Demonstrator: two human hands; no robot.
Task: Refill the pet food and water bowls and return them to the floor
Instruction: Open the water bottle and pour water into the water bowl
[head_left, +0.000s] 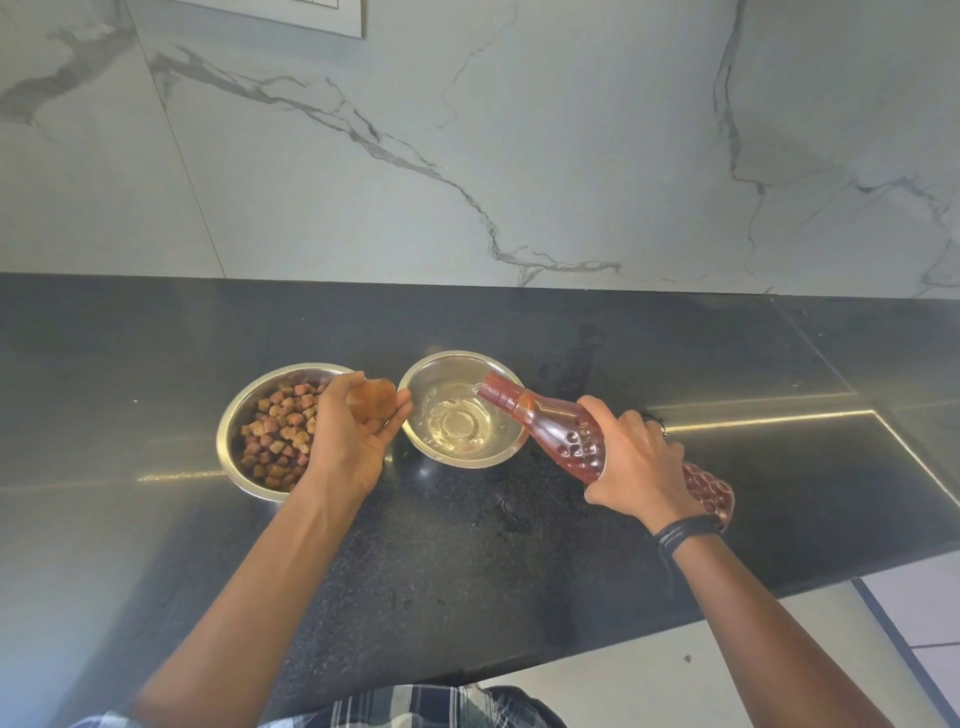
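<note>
Two steel bowls stand side by side on the black counter (519, 561). The left bowl (234, 415) holds brown and pink kibble (275, 436). The right bowl (511, 379) has clear water in its bottom. My right hand (634, 462) grips a reddish translucent bottle (566, 431), tilted down to the left with its neck over the right bowl's rim; water runs from its mouth. My left hand (348, 441) hovers palm up between the bowls, over the kibble bowl's right edge, with the orange bottle cap (371, 400) at its fingertips.
A marble-patterned wall (467, 156) rises behind the counter. The counter's front edge runs diagonally at lower right, with pale floor (675, 675) beyond it. Small water drops lie on the counter in front of the right bowl.
</note>
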